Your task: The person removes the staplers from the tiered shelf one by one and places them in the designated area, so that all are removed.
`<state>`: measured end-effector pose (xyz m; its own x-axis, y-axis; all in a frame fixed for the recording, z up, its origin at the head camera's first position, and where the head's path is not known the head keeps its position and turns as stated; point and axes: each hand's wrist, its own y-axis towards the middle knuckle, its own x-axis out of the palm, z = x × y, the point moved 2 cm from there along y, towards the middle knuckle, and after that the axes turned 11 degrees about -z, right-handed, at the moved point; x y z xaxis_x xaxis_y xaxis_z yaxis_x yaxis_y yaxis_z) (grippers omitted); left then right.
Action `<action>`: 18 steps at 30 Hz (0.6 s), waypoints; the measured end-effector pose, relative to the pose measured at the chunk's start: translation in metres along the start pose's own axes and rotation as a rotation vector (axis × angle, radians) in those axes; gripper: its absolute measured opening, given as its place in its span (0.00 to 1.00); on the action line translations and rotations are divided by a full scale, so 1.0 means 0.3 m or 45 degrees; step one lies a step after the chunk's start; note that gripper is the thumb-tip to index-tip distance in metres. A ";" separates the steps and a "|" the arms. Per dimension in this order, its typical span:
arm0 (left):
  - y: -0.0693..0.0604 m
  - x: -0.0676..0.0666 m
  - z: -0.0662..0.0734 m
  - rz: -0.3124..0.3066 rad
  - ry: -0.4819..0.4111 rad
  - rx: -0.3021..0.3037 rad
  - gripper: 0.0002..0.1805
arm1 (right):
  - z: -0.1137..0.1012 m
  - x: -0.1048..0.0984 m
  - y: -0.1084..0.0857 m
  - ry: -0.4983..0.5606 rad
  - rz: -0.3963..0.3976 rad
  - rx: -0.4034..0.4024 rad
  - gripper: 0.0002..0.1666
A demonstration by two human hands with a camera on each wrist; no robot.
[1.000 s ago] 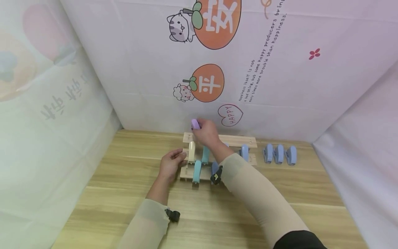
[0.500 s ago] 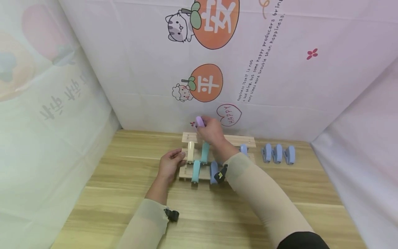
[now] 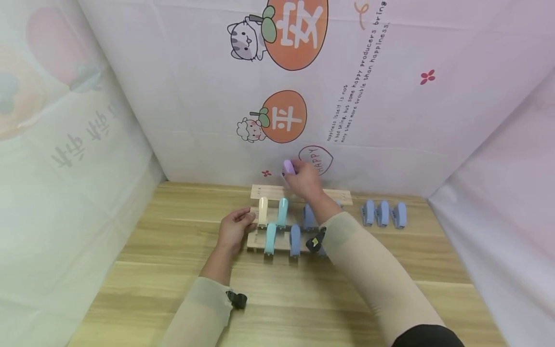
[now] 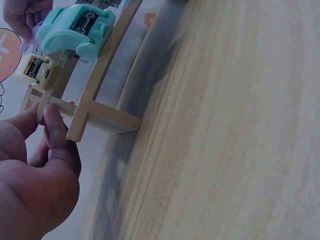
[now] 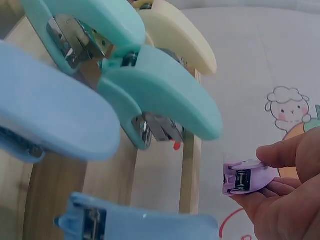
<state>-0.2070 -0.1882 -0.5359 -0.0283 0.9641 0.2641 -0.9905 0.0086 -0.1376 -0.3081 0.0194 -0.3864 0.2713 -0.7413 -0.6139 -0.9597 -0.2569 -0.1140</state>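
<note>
A tiered wooden rack (image 3: 277, 193) stands against the back wall, with staplers on its middle and front tiers: one cream (image 3: 262, 212), two teal (image 3: 282, 213) and several blue (image 3: 295, 240). The left hand (image 3: 231, 231) pinches the left end of the rack between thumb and fingers, as the left wrist view shows (image 4: 45, 170). Above the back tier, the right hand (image 3: 306, 181) holds a small purple stapler (image 3: 289, 167) between thumb and fingers; the right wrist view shows it (image 5: 245, 177) off the rack. The right forearm hides part of the rack's right side.
Three blue staplers (image 3: 382, 213) stand in a row on the wooden table (image 3: 277, 308) to the right of the rack. A white printed cloth (image 3: 195, 96) rises behind, and more white cloth hangs at both sides.
The right hand has moved to the right along the back tier with the purple stapler. The left hand keeps its hold on the rack's end. The head view has shifted slightly.
</note>
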 end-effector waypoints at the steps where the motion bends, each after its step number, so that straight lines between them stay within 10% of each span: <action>1: 0.000 0.000 0.000 0.003 0.000 0.001 0.23 | 0.004 -0.007 0.000 0.005 0.002 0.012 0.36; 18: 0.002 0.001 -0.004 0.013 0.034 -0.003 0.22 | 0.102 -0.128 -0.031 0.064 0.098 -0.014 0.34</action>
<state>-0.2073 -0.1876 -0.5370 -0.0349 0.9709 0.2368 -0.9899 -0.0009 -0.1421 -0.3118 0.0693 -0.3858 0.2003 -0.7890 -0.5808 -0.9771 -0.2045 -0.0590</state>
